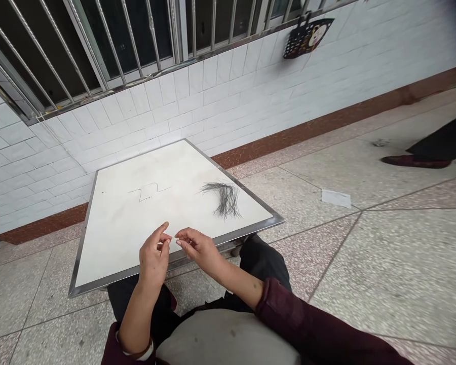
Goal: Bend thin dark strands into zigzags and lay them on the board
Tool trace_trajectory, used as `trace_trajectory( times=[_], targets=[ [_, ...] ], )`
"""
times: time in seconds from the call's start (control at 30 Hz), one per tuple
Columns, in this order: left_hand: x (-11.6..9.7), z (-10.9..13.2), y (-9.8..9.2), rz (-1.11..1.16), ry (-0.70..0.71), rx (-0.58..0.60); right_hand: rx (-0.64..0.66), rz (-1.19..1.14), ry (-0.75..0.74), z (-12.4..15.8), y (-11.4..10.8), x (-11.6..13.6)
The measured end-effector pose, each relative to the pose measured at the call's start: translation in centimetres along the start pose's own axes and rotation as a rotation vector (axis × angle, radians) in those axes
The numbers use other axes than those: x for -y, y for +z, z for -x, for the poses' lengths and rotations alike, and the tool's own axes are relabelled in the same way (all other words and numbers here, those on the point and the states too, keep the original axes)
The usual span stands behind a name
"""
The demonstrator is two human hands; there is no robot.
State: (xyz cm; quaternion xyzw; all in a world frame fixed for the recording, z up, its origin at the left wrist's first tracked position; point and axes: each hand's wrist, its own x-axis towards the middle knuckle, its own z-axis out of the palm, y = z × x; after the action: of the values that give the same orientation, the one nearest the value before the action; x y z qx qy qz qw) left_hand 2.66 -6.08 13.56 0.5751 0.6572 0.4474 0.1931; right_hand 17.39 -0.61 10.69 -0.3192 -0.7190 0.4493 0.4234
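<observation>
A white board with a metal rim (99, 243) rests across my lap. Near its front edge my left hand (154, 253) and my right hand (195, 247) meet fingertip to fingertip, both pinched; whatever is between them is too fine to make out. A loose bundle of dark hair (223, 197) lies on the board's right side, apart from both hands. Two thin bent strands (149, 191) lie at the board's middle.
A white tiled wall with a barred window (117, 45) stands behind the board. A black basket (306, 36) hangs on the wall. A scrap of paper (336, 198) lies on the terrazzo floor. Another person's shoe (414, 161) is at far right.
</observation>
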Motion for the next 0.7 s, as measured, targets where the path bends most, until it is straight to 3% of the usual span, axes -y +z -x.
trace_trajectory(
  times=[0.23,0.37,0.5,0.7],
  targets=[
    [-0.8,0.1,-0.2,0.008,-0.054,0.013,-0.003,-0.016,-0.014,0.2,0.1,-0.5],
    [-0.6,0.0,-0.5,0.195,-0.132,-0.024,0.028,0.1,-0.125,0.2,-0.3,-1.3],
    [-0.7,-0.2,-0.9,0.36,-0.201,0.012,0.03,0.096,-0.151,0.5,0.0,-1.7],
    [-0.5,-0.8,-3.5,0.57,-0.319,0.134,-0.027,-0.06,-0.065,0.6,0.3,-1.1]
  ],
)
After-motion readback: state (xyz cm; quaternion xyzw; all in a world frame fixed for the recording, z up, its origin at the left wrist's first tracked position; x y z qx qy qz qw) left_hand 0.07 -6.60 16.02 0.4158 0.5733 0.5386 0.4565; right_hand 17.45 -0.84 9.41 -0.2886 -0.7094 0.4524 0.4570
